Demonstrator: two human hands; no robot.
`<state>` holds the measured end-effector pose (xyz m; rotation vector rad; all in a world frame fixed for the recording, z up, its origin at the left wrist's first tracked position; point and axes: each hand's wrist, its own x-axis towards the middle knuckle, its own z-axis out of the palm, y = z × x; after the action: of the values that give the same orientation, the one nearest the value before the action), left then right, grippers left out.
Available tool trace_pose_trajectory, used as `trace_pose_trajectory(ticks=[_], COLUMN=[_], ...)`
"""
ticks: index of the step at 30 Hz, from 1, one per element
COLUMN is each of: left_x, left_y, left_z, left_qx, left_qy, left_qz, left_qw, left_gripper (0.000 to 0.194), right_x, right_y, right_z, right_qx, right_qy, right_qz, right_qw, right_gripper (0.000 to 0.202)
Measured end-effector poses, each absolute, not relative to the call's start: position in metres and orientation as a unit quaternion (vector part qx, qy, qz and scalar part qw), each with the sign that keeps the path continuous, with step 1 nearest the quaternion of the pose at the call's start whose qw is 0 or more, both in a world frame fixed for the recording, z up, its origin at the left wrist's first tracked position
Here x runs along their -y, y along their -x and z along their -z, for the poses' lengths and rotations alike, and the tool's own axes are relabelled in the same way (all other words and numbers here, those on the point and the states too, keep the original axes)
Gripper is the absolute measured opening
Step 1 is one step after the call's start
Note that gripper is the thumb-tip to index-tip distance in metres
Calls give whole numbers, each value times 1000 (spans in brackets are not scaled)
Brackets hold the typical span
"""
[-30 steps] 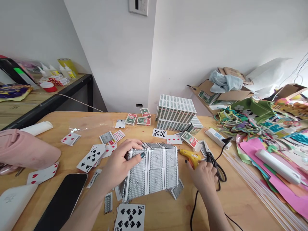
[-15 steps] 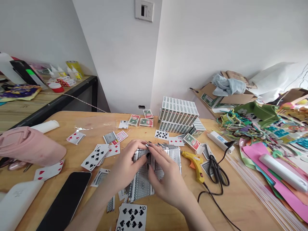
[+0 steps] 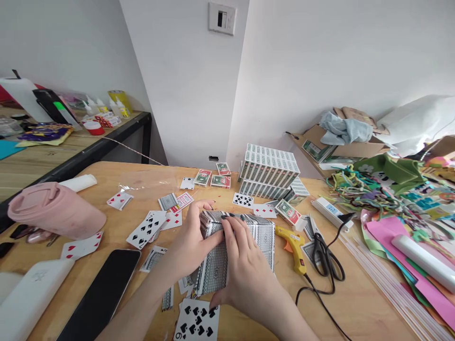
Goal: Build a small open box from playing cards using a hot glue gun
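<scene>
A box-like shape built from playing cards (image 3: 215, 271), blue-grey patterned backs outward, stands on the table between my hands. My left hand (image 3: 194, 244) grips its left far corner, thumb across the upper face and fingers around the far side. My right hand (image 3: 249, 267) lies flat over the middle of the card box, fingers stretched together toward the far edge, thumb out near the front edge. Just in front lies a nine of spades (image 3: 197, 322). A yellow glue gun (image 3: 294, 248) rests to the right of the box. The underside of the box is hidden.
Stacked card packs (image 3: 270, 166) stand at the back, near loose packs (image 3: 202, 177). Black-handled scissors (image 3: 323, 255) and a power strip (image 3: 332, 213) lie right. A phone (image 3: 103, 289), pink tumbler (image 3: 59, 210) and scattered cards (image 3: 146, 229) occupy the left. The glue gun's cable (image 3: 322, 305) runs frontward.
My right hand has flattened over the card box, its thumb moving down toward the near edge. My left fingertips have come away from the right ones, toward the far left corner. The view has shifted slightly.
</scene>
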<state>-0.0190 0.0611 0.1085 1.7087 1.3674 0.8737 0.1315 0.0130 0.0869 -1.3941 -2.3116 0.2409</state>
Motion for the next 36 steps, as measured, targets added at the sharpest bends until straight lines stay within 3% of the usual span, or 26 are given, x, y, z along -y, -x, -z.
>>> trace_pose_trajectory(ticks=[5, 10, 18, 24, 30, 36], left_x=[-61, -62, -62, -70, -75, -77], left_y=[20, 39, 61, 58, 61, 63], left_z=[-109, -119, -131, -122, -116, -114], left_qx=[-535, -433, -357, -404, -420, -394], left_qy=[-672, -718, -728, -706, -673, -662], left_qz=[-356, -404, -402, -405, -377, -388], left_qw=[368, 365, 426, 418, 477, 507], left_gripper=[38, 29, 55, 41, 45, 37], right_x=[-13, -19, -32, -35, -39, -40], right_y=[-131, -138, -146, -148, -151, -153], right_z=[-85, -99, -108, -104, -102, -96], right_qx=[839, 835, 815, 807, 804, 806], right_qy=[491, 463, 397, 406, 415, 410], right_qz=[-64, -123, -293, -287, -285, -291], right_qw=[225, 272, 305, 320, 317, 313], right_gripper=[124, 123, 134, 128, 129, 131])
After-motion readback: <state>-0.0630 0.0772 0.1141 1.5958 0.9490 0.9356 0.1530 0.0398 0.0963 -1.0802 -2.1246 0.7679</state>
